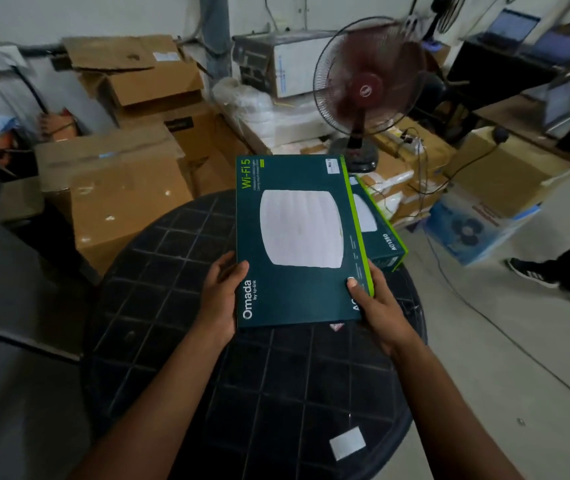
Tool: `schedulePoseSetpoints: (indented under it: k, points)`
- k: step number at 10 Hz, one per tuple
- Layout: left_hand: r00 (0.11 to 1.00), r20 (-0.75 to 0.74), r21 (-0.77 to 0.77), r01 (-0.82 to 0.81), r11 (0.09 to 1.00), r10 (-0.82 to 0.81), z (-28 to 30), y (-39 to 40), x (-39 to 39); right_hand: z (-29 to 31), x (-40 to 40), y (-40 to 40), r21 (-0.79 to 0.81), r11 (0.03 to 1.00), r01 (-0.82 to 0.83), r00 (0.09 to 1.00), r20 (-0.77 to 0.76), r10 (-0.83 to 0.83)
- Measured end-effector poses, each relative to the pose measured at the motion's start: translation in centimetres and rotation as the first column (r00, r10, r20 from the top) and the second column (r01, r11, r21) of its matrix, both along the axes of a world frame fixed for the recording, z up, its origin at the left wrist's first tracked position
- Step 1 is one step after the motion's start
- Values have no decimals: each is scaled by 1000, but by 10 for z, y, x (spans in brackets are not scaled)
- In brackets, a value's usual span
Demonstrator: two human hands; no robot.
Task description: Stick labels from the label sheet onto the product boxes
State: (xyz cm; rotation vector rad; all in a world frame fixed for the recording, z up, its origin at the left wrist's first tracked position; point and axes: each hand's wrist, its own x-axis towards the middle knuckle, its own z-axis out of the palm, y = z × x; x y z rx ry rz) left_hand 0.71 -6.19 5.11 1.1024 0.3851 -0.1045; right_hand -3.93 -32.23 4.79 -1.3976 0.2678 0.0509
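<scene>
I hold a dark teal Omada product box [297,237] with a green edge above the round black table [207,375]. My left hand [219,296] grips its near left edge, and my right hand [377,303] grips the near right corner with the thumb on top. A small white label [333,166] sits at the box's far right corner. A second matching box [379,233] lies on the table beneath and to the right, mostly hidden. A small white piece of paper [347,443] lies near the table's front edge.
Cardboard cartons [121,188] crowd the floor at left and behind the table. A standing fan [363,88] is behind the boxes, with cables trailing right. Another person's foot [533,275] is on the floor at right. A blue fan carton [477,230] stands beyond.
</scene>
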Motion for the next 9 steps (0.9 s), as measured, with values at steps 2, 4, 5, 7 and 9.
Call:
schedulePoseSetpoints:
  k: [2, 4, 5, 7, 9]
  points:
    - [997, 39, 136, 65, 989, -71, 3, -93, 77, -8, 87, -91, -37, 997, 65, 996, -58, -67]
    - [988, -68, 260, 151, 954, -138, -10, -173, 147, -23, 184, -179, -248, 968, -26, 997, -79, 6]
    - [926, -224, 513, 376, 771, -303, -33, -184, 163, -42, 204, -204, -577, 811, -95, 994, -92, 52]
    - [929, -229, 548, 369, 751, -290, -61, -194, 144, -67, 199, -201, -757, 653, 36, 999, 9, -45]
    - [897, -267, 470, 440, 765, -352, -52, -193, 68, -92, 151, -182, -518, 807, 283, 952, 51, -301]
